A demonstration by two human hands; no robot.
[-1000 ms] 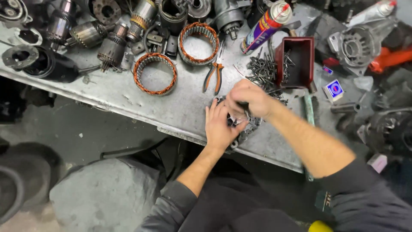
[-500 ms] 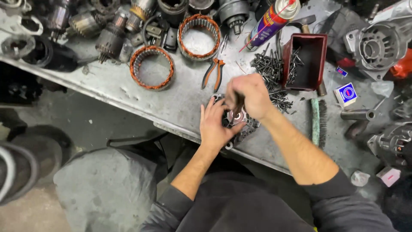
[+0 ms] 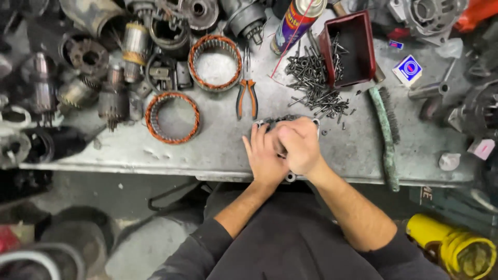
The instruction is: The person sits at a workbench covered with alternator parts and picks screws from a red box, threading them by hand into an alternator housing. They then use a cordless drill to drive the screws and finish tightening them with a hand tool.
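**Both hands bear down on a metal housing at the surface's near edge**

The right hand [image 3: 300, 146] is closed in a fist over the top of a grey cast-metal housing [image 3: 288, 121], whether round a tool I cannot tell; the left hand [image 3: 264, 155] lies flat against the same part with fingers together, steadying it; only the housing's far rim and a lug by the wrist show. It sits on the scuffed grey metal surface [image 3: 207, 150], close to the near edge. Just beyond lie orange-handled pliers [image 3: 247, 96]; to the right a heap of dark screws [image 3: 316, 83] spills beside a red plastic bin [image 3: 353, 49]; a green-handled wire brush [image 3: 386, 135] lies further right; two copper-wound stator rings [image 3: 173, 117] sit to the left.

The risk, as I judge it: pressure applied so near the edge could let the housing slide off; a slip of the fist could also scatter the loose screws.
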